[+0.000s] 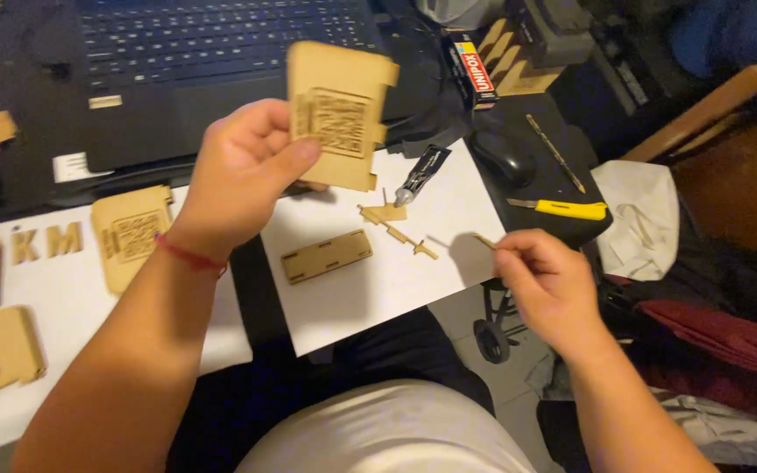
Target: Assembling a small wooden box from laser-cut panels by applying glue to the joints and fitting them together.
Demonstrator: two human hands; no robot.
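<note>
Above the white sheet point(396, 289), left hand point(243, 175) grips an engraved panel point(339, 114); right hand point(549, 285) pinches a sliver point(484, 241).

A hobby desk at home: laptop point(221, 52), computer mouse point(503, 156), glue tube point(422, 172), laser-cut wooden pieces point(326, 256) on white paper point(396, 280).

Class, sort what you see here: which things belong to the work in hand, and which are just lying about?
In use:
left hand holding an engraved wooden panel
right hand pinching a thin wooden stick
slotted wooden strip and small wooden bits on the white sheet
glue tube

Lying about:
laptop
mouse
yellow-handled knife
wooden letters
</note>
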